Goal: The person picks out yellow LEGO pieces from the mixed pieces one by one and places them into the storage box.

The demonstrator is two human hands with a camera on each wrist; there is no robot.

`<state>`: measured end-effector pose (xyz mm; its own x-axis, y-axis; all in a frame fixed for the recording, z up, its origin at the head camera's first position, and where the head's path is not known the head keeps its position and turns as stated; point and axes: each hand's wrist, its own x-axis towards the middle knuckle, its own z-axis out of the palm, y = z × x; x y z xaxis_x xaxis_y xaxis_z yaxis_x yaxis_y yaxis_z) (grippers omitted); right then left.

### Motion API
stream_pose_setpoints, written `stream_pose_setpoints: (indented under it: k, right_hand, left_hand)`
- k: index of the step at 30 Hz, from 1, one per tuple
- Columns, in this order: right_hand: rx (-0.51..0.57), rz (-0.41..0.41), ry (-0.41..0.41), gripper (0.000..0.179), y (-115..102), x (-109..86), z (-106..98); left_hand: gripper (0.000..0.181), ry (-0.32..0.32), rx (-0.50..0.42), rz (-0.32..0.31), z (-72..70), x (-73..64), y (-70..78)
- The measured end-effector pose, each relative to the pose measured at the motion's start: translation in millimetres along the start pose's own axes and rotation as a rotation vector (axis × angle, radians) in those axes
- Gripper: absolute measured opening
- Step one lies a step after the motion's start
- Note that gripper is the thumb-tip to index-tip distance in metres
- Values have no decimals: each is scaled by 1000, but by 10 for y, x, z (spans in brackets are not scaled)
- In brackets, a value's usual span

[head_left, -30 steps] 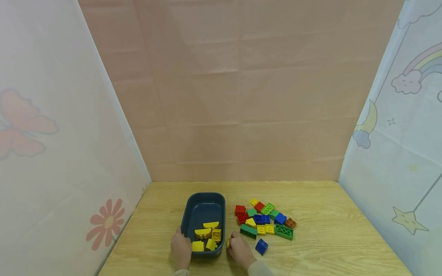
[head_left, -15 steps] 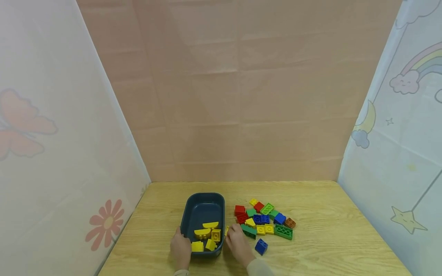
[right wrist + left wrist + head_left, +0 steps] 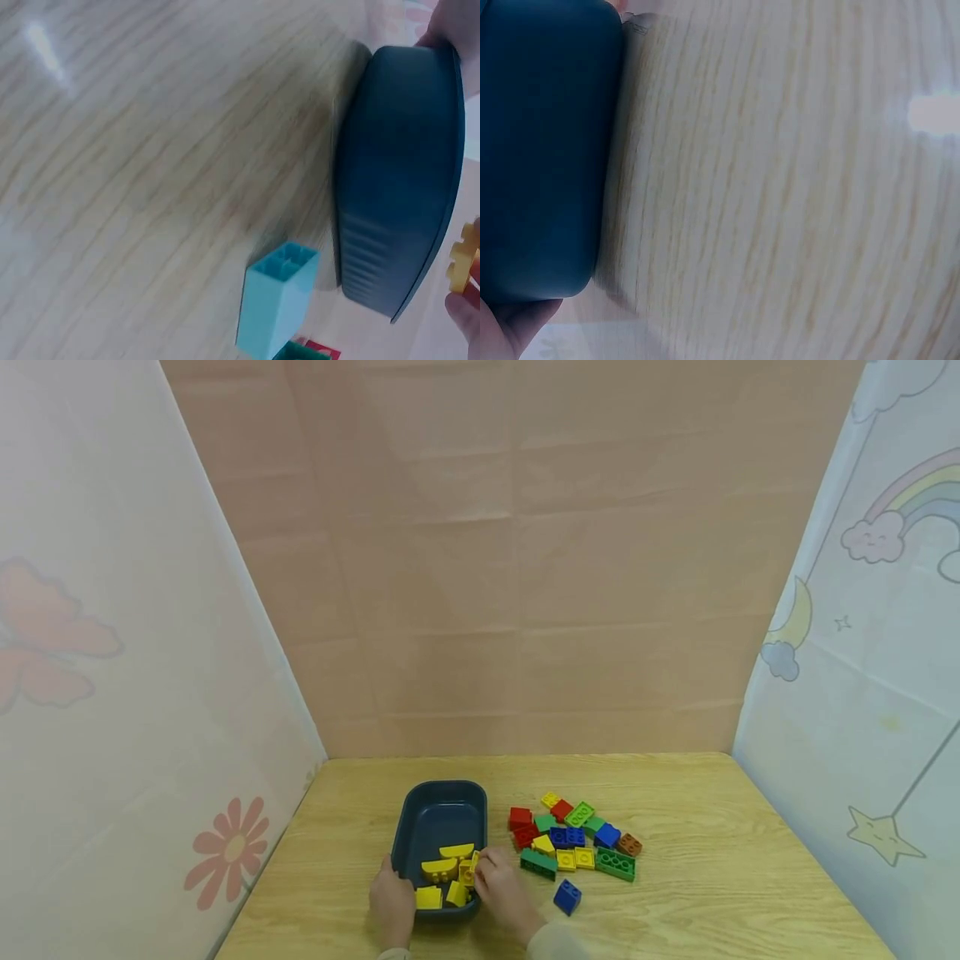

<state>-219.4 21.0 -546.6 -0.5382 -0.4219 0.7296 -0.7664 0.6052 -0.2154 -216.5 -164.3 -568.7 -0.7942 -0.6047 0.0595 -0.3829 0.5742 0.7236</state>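
Note:
My left hand [image 3: 392,906] grips the near left side of a dark blue plastic bin [image 3: 427,821], its thumb at the rim. Several yellow building bricks [image 3: 440,868] lie in the bin's near half. At the bin's right rim, my right hand [image 3: 506,887] pinches a yellow brick [image 3: 463,259], studs showing in the right wrist view; in the head view the fingers partly hide it. The left wrist view shows the bin's outer wall [image 3: 547,150] and a bit of the left hand [image 3: 517,326].
Right of the bin lies a loose group of red, green, blue, yellow and brown bricks, including a long green brick [image 3: 615,863]. A blue brick [image 3: 567,897] sits apart, nearer me. Printed cloth walls [image 3: 225,735] flank the wooden table [image 3: 697,860].
My right hand has lifted the yellow brick from the table beside the bin and moved left to the bin's right rim. The left hand stays on the bin.

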Motion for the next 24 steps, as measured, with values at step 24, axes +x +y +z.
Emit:
stream_pose_setpoints:
  k: [24]
  right_hand:
    - [78, -145, -312, 2, -139, -41, 42]
  left_hand:
    - [45, 5, -8, 8, 9, -2, -5]
